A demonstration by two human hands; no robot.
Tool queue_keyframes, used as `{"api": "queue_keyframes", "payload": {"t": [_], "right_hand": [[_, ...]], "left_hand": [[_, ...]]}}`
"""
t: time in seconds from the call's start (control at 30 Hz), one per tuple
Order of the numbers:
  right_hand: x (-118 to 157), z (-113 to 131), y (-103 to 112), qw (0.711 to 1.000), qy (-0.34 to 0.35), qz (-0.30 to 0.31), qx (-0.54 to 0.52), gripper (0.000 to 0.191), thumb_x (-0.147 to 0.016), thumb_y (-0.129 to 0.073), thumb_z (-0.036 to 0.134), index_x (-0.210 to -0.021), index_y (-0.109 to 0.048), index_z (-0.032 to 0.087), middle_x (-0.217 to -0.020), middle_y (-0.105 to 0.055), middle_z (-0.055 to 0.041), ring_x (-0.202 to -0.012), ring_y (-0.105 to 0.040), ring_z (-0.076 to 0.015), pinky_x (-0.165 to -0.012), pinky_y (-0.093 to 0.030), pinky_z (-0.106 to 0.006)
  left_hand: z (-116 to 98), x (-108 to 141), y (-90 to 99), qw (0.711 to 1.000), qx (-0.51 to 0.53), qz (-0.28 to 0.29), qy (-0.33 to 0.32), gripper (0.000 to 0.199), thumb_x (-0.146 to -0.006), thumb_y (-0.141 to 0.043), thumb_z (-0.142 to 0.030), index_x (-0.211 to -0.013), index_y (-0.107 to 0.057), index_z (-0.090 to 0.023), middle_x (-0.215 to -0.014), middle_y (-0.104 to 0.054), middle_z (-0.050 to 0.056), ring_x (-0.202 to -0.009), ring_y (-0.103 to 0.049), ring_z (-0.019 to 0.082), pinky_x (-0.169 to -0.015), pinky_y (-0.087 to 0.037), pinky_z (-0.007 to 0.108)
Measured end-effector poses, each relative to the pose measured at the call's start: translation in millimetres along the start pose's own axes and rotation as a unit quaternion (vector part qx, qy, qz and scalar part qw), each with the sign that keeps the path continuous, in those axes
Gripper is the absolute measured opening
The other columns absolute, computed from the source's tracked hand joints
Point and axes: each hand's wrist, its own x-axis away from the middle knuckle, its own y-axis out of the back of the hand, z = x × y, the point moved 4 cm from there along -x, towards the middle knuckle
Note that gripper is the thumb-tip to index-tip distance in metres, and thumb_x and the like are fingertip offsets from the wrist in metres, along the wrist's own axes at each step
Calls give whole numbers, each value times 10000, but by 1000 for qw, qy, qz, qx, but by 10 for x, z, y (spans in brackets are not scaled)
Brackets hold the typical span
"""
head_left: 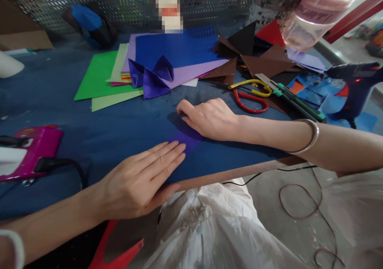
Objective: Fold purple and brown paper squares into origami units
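A small purple paper (191, 141) lies flat on the blue table near its front edge. The fingers of my left hand (146, 177) are stretched out side by side, with their tips on the paper's left part. My right hand (209, 119) is over the paper's upper right side, its fingers curled in; what they hold, if anything, is hidden. Behind my hands stands a folded purple paper piece (154, 79) with several points, at the front of a stack of coloured sheets topped by a dark blue sheet (176, 48).
Scissors with red and yellow handles (251, 103), a green cutter (296, 101) and brown paper pieces (266, 61) lie at the right. A glue gun (354, 85) and a clear bottle (317, 18) are farther right. A magenta device (44, 145) sits at the left.
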Motion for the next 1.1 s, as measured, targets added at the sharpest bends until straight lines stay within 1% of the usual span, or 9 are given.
{"api": "queue_keyframes", "payload": {"t": [0.1,0.17,0.2,0.3,0.37,0.5,0.77,0.93,1.1], "right_hand": [[6,-1,4,1000,7,0,-4,301,-1056,-385,292,-1306,-522,195,-862,-774,-88,-699,-681,-230,-631,-361,-295],[10,-10,3,1000,13,-3,-9,297,-1051,-390,277,-1305,-524,200,-873,-778,-85,-726,-688,-235,-631,-353,-296],[12,-16,0,1000,17,-5,-12,295,-1049,-394,275,-1302,-524,199,-877,-779,-84,-742,-692,-237,-630,-348,-295],[15,-28,-14,999,39,-12,-25,288,-1050,-395,279,-1292,-519,183,-881,-777,-85,-757,-698,-243,-616,-333,-300],[12,-32,-24,998,52,-18,-31,277,-1048,-402,275,-1281,-515,174,-884,-774,-82,-751,-700,-246,-605,-327,-305],[-1,-31,-24,998,50,-27,-37,259,-1034,-419,237,-1265,-522,183,-888,-772,-75,-772,-712,-253,-600,-327,-307],[4,-27,-10,999,38,-14,-31,277,-1042,-397,249,-1282,-518,180,-864,-770,-73,-772,-706,-248,-609,-336,-299],[2,-35,-47,999,40,-23,-26,285,-1044,-377,251,-1284,-517,185,-883,-769,-76,-748,-695,-243,-593,-328,-309],[2,-39,-56,999,37,-28,-21,293,-1052,-358,269,-1279,-523,188,-867,-765,-80,-732,-692,-248,-588,-320,-316]], "left_hand": [[108,-187,55,998,-1,-66,-11,238,-927,-571,-103,-1135,-680,-71,-1142,-777,153,-1077,-747,237,-943,-626,339],[217,-351,38,998,3,-64,14,118,-935,-580,-111,-933,-692,-147,-899,-789,57,-798,-753,168,-745,-633,274],[268,-423,13,998,6,-54,28,139,-957,-563,-130,-912,-692,-155,-872,-775,48,-788,-741,166,-744,-629,283],[382,-527,-84,994,81,-30,62,231,-1001,-492,-121,-1101,-696,-160,-1050,-752,72,-995,-720,170,-920,-606,307],[401,-504,-145,992,114,-11,60,306,-997,-478,-93,-1226,-665,-172,-1115,-724,74,-1038,-694,165,-954,-588,306],[358,-400,-180,995,99,10,24,457,-963,-455,-45,-1380,-593,-171,-1033,-685,63,-886,-634,170,-858,-589,314],[314,-415,-150,987,141,55,50,506,-962,-413,-43,-1412,-566,-218,-1047,-655,55,-915,-611,171,-855,-568,299],[284,-366,-121,987,139,71,46,497,-948,-421,-14,-1404,-564,-148,-1045,-646,70,-910,-584,170,-870,-549,303],[254,-276,-80,987,130,79,43,535,-946,-418,-15,-1446,-530,-168,-1073,-648,71,-923,-585,173,-871,-560,326]]}}
